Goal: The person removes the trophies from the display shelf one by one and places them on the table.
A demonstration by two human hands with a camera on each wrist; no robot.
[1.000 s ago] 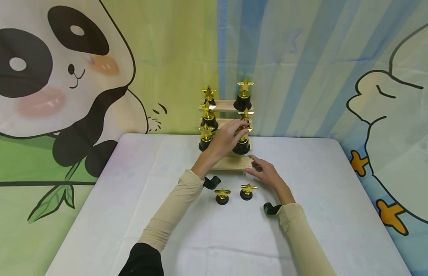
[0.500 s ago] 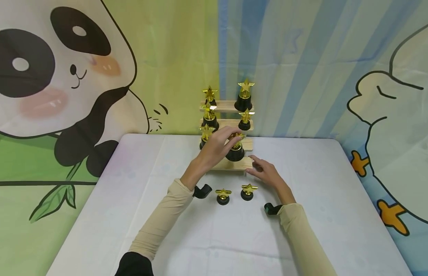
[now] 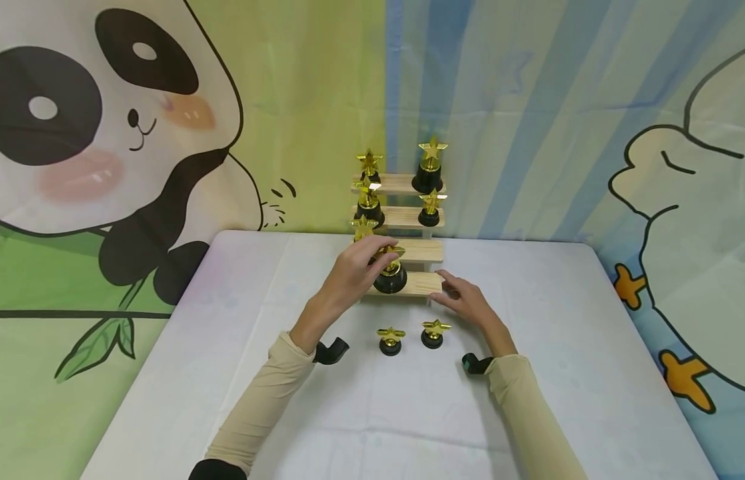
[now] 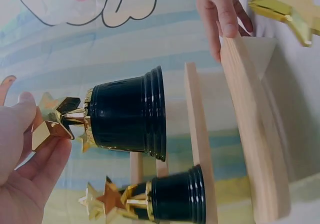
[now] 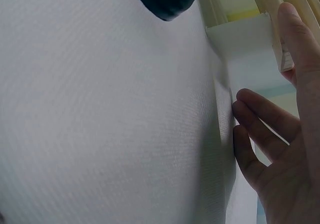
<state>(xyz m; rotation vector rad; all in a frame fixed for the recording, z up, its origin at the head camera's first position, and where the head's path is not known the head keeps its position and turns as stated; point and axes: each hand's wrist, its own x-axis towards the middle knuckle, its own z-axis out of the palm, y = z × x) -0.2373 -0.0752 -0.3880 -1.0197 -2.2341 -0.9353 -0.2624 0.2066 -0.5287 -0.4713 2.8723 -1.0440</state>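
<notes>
Black and gold trophy (image 3: 391, 279) at centre of the head frame, upright, base apart from the planks in the left wrist frame. Left hand (image 3: 351, 272) grip: thumb and fingers pinching the gold star (image 4: 55, 130) at the trophy's top. Right hand (image 3: 468, 300) grip: thumb and a finger pinching the right end of the lowest tier (image 3: 423, 285) of the pale wooden stand; remaining fingers loosely extended.

Change noted: against a second ago, trophy shifted from right end of the third tier (image 3: 425, 251) towards lower left, now overlapping the lowest tier in the head frame. Right hand position unchanged. Second-tier right trophy (image 3: 429, 212) now free of overlap by the left hand. Judged to be in mid-transfer, with stand apparently steadied from the right.

Elsewhere: third-tier left trophy (image 3: 363, 228) partly hidden behind left hand; two small trophies (image 3: 391, 341) upright on white-covered desk (image 3: 258, 287), lower centre of frame.

Brands, labels, writing: none legible on trophies, stand or desk. Backdrop (image 3: 324, 80), across upper frame, printed with a panda (image 3: 123, 100) at upper left; no readable lettering.
</notes>
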